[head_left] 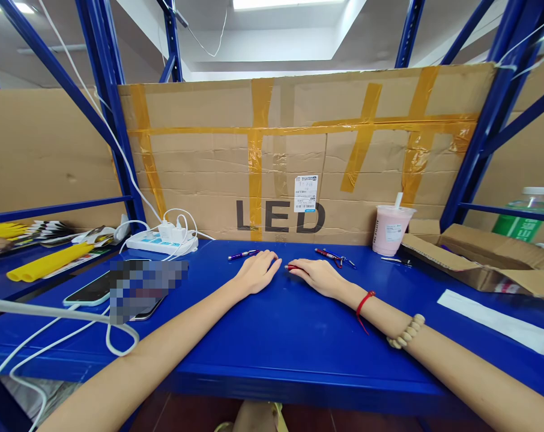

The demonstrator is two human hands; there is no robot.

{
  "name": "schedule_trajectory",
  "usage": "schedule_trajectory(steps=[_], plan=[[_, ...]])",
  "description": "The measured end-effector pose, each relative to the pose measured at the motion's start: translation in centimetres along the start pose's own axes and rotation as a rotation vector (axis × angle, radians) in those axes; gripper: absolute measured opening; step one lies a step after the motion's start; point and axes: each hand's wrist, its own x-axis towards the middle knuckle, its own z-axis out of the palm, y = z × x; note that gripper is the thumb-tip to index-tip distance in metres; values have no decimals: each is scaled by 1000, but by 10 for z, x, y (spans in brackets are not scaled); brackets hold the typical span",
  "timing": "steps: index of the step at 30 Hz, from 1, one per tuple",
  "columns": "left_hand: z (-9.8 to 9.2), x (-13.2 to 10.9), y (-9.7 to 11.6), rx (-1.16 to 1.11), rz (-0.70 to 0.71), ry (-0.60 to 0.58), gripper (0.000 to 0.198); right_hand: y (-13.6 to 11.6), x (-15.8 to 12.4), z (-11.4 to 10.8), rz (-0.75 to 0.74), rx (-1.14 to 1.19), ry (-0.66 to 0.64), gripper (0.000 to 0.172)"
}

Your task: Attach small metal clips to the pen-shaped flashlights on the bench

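Note:
My left hand (257,273) rests palm down on the blue table, its fingers loosely stretched and the thumb a little apart. Just beyond its fingertips lies a purple pen (242,255); whether they touch I cannot tell. My right hand (317,276) lies palm down to the right, fingers closed over a red pen (292,267), of which only one end sticks out past the fingertips. Behind that hand is a dark red pen (326,254), with another slim pen-like piece (346,262) against its right end. A red string and a beaded bracelet circle my right wrist and forearm.
At the back right stand a pink drink cup (392,231) and an open cardboard box (470,255). A white strip (492,321) lies in front. On the left are a power strip (161,241), a phone (103,285) and loose white cables. A cardboard wall (200,180) closes the back.

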Motion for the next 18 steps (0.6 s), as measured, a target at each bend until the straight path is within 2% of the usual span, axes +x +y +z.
schedule_trajectory(steps=[5, 9, 12, 16, 18], plan=[[-1, 0, 1, 7, -1, 1, 34, -3, 0, -2, 24, -24, -26, 38], [-1, 0, 2, 28, -31, 4, 34, 0, 1, 1, 78, -71, 33, 32], [-2, 0, 3, 39, -46, -7, 34, 5, 0, 2, 192, -114, 60, 28], [-3, 0, 3, 35, -52, -16, 35, 14, -2, -3, 351, -194, 8, 16], [-3, 0, 3, 30, -51, -18, 35, 20, -2, -5, 394, -222, -3, 16]])
